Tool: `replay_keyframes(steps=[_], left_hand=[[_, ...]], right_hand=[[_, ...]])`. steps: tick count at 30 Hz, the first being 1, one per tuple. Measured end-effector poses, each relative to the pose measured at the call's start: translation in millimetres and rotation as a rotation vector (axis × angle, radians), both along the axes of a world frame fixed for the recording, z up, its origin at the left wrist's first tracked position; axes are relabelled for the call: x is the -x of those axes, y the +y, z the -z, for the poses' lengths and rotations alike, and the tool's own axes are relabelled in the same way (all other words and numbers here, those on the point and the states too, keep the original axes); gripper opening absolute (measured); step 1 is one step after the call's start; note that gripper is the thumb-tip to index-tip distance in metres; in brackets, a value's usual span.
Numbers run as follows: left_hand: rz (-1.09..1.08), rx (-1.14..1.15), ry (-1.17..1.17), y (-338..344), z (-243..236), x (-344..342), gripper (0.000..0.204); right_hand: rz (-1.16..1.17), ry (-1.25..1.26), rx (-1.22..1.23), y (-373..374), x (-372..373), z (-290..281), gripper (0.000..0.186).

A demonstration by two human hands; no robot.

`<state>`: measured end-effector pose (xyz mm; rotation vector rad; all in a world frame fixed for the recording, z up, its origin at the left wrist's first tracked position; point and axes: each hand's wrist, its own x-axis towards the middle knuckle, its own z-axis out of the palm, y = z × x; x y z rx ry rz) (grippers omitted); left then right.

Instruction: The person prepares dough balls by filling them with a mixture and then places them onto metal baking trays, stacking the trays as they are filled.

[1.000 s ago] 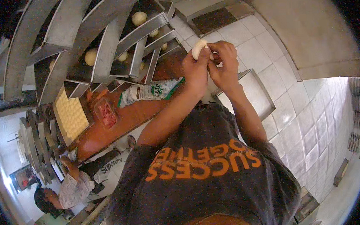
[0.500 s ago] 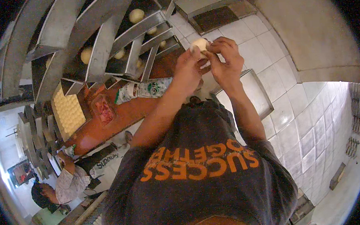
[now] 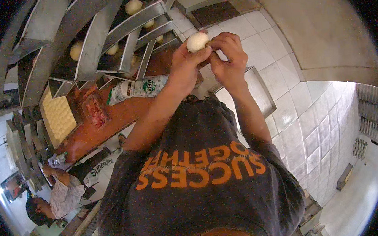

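A pale, round dough ball [image 3: 198, 42] rests in my left hand [image 3: 182, 71], raised in front of me. The left thumb presses along its near side while the other fingers are mostly hidden behind. My right hand [image 3: 230, 57] is closed, with thumb and fingertips pinching at the right edge of the ball. Whether a bit of dough is drawn out between those fingertips is too small to tell. Several similar dough balls [image 3: 133, 7] sit spaced apart on metal trays [image 3: 138, 23] to the left of my hands.
The trays stack at the upper left beside a reddish table [image 3: 121, 113]. On it are a tray of packed dough pieces [image 3: 59, 115], a plastic tub [image 3: 95, 111] with red contents and a white-green bag [image 3: 131, 90]. A person [image 3: 66, 197] works at the far left. A metal tray [image 3: 256, 90] lies below my right hand.
The whole view has shifted slightly, carrying the scene to the left. More of the dough ball's smooth side shows now, and my left thumb lies lower along it. Both hands stay on the ball.
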<state>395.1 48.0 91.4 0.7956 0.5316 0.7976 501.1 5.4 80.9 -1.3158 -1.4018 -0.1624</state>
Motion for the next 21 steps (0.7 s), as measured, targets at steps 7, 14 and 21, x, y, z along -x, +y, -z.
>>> replay_keyframes(steps=[7,14,21], left_hand=[[0.015,0.024,-0.064,5,-7,8,0.029],[-0.001,0.148,-0.138,10,-6,22,0.027],[-0.016,-0.096,0.101,5,1,27,0.025]], right_hand=[[0.072,0.086,0.102,4,17,-33,0.02],[-0.036,-0.028,0.065,4,18,-23,0.014],[-0.005,0.079,0.212,0,24,-23,0.019]])
